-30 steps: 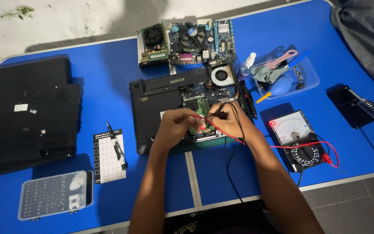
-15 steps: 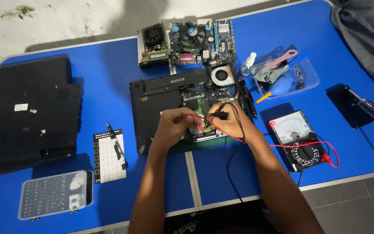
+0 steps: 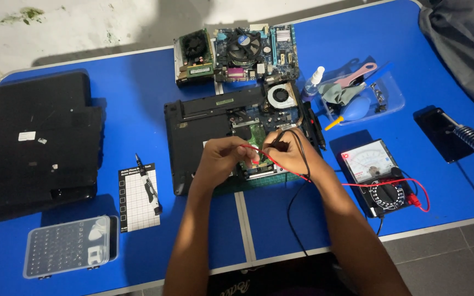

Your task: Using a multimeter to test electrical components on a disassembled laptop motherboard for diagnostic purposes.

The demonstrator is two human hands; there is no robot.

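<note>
While my left hand (image 3: 223, 159) pinches the red probe (image 3: 250, 151) and my right hand (image 3: 286, 153) the black probe (image 3: 282, 136), I steady both tips on the laptop board (image 3: 256, 134), glancing at the meter (image 3: 377, 175).

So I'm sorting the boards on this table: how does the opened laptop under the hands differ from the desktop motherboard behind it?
The opened laptop sits in a black case; the desktop motherboard lies bare.

The laptop's fan is pale, in one corner; the motherboard's dark fan sits near the middle.

The left hand and right hand work over the laptop; the motherboard is untouched.

Both lie flat on the blue table.
</note>
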